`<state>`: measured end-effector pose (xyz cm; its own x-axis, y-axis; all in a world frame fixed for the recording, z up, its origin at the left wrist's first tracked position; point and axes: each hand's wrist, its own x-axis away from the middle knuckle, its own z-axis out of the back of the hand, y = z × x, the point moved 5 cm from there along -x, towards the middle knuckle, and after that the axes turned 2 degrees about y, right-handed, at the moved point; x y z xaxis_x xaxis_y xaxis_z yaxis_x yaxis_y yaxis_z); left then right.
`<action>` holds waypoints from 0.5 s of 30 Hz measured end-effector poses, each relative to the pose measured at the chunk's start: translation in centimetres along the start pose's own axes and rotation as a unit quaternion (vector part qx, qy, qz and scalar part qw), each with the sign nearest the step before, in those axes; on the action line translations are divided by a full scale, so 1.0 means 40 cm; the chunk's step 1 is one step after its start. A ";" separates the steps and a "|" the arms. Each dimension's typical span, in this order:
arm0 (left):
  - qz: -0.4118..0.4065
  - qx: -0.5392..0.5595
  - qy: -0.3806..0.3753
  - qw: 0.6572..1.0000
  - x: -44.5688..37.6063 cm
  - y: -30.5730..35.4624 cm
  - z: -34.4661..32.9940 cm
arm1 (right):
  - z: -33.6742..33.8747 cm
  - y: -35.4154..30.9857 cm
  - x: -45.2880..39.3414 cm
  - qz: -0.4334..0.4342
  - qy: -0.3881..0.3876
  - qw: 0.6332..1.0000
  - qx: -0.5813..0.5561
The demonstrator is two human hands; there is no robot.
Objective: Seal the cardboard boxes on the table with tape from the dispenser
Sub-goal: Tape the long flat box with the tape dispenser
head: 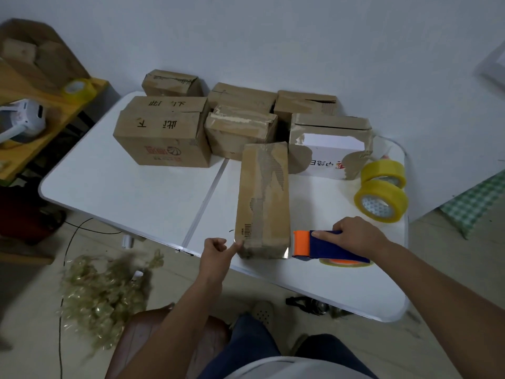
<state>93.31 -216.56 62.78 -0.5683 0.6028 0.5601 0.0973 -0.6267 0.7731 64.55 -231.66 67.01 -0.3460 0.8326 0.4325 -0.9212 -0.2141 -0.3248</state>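
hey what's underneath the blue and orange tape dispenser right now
A yellow tape roll mounted in the tape dispenser peeks out below its blue body, on the white table. The right hand grips the dispenser from above, so most of the roll is covered.

Dispenser's [328,246] tape roll mostly hidden; floor tangle [103,294] perhaps blurred.

Under my right hand [352,236] the dispenser [322,246] is navy and orange; beyond it, yellow rolls [382,192]; left, a brown box [263,201] on the white tabletop [131,192].
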 end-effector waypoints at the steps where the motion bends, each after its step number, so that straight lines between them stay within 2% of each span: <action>1: -0.004 -0.004 0.005 1.000 -0.011 0.003 0.016 | -0.012 -0.013 0.004 0.000 -0.004 1.000 0.001; 7: -0.003 -0.039 -0.001 0.999 -0.085 0.036 0.106 | -0.089 -0.103 0.024 -0.008 0.008 1.000 0.007; 15: 0.028 -0.018 -0.051 0.998 -0.104 0.026 0.099 | -0.127 -0.096 0.025 -0.038 0.000 0.999 -0.001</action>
<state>99.01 -217.75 62.45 -0.4764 0.6120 0.6312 0.0971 -0.6769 0.7296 68.65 -227.41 64.43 -0.2750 0.8466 0.4557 -0.9445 -0.1492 -0.2928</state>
